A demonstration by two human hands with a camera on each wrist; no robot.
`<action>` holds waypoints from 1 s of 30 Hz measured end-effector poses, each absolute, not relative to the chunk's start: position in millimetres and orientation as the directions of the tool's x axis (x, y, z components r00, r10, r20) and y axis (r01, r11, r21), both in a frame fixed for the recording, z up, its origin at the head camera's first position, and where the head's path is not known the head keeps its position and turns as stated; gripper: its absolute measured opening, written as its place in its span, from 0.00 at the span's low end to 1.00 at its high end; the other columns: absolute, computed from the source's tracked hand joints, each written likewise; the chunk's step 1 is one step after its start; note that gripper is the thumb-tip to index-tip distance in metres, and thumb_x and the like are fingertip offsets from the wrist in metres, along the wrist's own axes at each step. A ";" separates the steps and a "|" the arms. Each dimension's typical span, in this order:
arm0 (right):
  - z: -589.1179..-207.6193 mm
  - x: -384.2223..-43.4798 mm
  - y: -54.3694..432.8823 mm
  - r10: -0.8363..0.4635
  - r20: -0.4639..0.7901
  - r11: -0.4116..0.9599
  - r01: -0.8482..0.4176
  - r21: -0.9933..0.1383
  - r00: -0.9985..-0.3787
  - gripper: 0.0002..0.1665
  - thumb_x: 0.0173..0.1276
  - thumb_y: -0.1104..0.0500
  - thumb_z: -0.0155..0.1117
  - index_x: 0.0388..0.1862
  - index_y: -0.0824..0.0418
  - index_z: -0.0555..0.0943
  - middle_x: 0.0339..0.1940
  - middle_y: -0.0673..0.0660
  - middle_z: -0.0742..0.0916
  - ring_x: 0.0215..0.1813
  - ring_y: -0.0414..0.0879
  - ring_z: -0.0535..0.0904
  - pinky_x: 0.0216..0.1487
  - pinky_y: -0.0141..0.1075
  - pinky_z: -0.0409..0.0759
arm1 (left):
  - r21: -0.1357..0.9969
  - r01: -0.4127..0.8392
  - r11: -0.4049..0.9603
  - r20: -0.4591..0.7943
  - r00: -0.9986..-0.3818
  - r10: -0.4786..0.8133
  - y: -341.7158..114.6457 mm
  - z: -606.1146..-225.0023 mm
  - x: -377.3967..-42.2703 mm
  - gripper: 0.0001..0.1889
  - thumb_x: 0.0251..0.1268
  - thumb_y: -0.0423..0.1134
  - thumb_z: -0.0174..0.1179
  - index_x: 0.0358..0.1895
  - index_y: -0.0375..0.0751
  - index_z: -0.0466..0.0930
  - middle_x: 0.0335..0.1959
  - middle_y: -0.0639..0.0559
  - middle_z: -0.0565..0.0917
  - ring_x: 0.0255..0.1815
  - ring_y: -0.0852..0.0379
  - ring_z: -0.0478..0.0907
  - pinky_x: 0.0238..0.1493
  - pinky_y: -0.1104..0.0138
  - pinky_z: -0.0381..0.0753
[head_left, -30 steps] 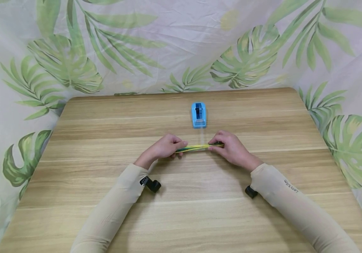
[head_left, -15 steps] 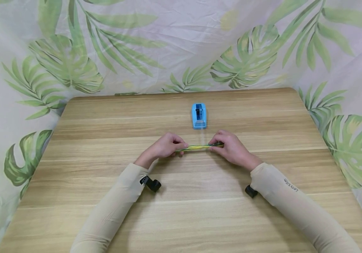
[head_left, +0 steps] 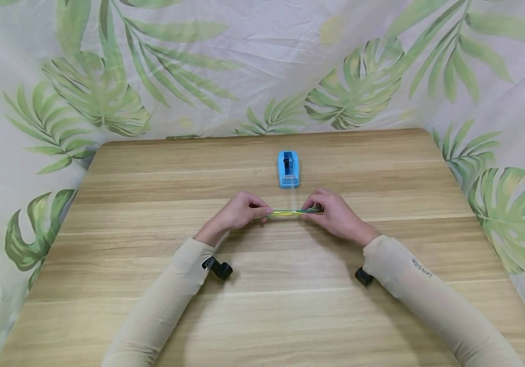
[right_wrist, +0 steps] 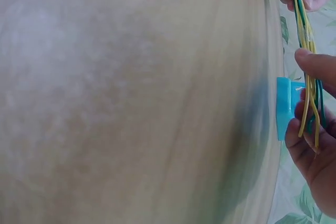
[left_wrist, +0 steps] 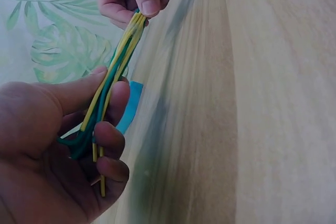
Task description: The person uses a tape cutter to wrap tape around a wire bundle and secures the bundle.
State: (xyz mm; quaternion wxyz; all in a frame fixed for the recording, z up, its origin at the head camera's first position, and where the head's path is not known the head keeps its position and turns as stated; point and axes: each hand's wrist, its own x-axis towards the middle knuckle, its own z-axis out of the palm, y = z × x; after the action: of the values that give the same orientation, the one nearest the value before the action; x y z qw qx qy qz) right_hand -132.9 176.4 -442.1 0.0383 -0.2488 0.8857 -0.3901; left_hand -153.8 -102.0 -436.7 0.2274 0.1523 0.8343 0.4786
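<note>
A bundle of thin yellow and green wires point(head_left: 285, 213) stretches between the two hands, held over the table. My left hand point(head_left: 244, 211) pinches its left end between thumb and fingers; loose wire ends hang across the palm in the left wrist view. The right hand point(head_left: 333, 213) pinches the other end, and cut ends splay past its fingers in the right wrist view. A strip of clear tape point(head_left: 293, 198) runs from the blue tape dispenser point(head_left: 288, 169) down to the bundle, meeting it close to the right fingertips.
The wood-grain table point(head_left: 262, 316) carries the dispenser beyond the hands. A leaf-patterned cloth point(head_left: 262, 66) hangs behind and at both sides. Black wrist cameras point(head_left: 218, 267) are strapped at the sleeve cuffs.
The wire bundle has turned slightly between the fingers, so its yellow and green strands lie differently. The dispenser has shifted very slightly toward the hands. Both hands stay nearly in place.
</note>
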 end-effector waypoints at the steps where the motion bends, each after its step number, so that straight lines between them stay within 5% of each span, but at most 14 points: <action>1: -441.4 -133.2 176.5 -0.472 0.117 0.566 -0.402 -0.720 -0.874 0.08 0.61 0.64 0.76 0.36 0.56 0.85 0.35 0.50 0.82 0.38 0.46 0.76 0.40 0.40 0.77 | 0.871 0.041 0.489 -0.225 -0.853 0.472 -102.3 -437.1 -153.7 0.09 0.72 0.40 0.63 0.38 0.42 0.91 0.26 0.47 0.86 0.16 0.61 0.64 0.18 0.70 0.62; 9: -438.2 -141.2 181.5 -0.488 -0.099 0.504 -0.187 -0.843 -0.867 0.08 0.68 0.55 0.72 0.41 0.56 0.86 0.35 0.53 0.87 0.36 0.49 0.80 0.39 0.40 0.79 | 0.891 0.033 0.453 -0.199 -0.868 0.455 -105.9 -437.7 -152.5 0.08 0.71 0.41 0.64 0.41 0.42 0.91 0.29 0.44 0.88 0.26 0.55 0.74 0.27 0.67 0.68; 17: -436.3 -147.5 189.4 -0.531 -0.352 0.387 0.149 -0.910 -0.771 0.26 0.78 0.45 0.57 0.50 0.68 0.83 0.34 0.63 0.87 0.30 0.51 0.81 0.32 0.39 0.81 | 0.892 0.041 0.450 -0.182 -0.879 0.440 -105.1 -435.8 -151.5 0.08 0.70 0.41 0.65 0.40 0.42 0.91 0.31 0.44 0.88 0.34 0.51 0.82 0.35 0.64 0.77; 30: -435.6 -150.2 185.0 -0.489 -0.466 0.262 0.386 -0.885 -0.737 0.22 0.78 0.54 0.60 0.54 0.73 0.80 0.29 0.59 0.87 0.23 0.42 0.79 0.26 0.32 0.79 | 0.886 0.111 0.451 -0.115 -0.888 0.445 -103.2 -435.3 -149.2 0.07 0.69 0.39 0.66 0.41 0.41 0.91 0.32 0.46 0.89 0.33 0.50 0.84 0.31 0.66 0.77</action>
State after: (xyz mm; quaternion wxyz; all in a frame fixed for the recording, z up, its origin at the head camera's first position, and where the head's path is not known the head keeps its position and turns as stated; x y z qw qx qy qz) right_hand -150.2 185.0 -435.6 0.3605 -0.0364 0.7079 -0.6063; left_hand -149.2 -103.2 -435.3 0.1679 0.1664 0.8351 0.4968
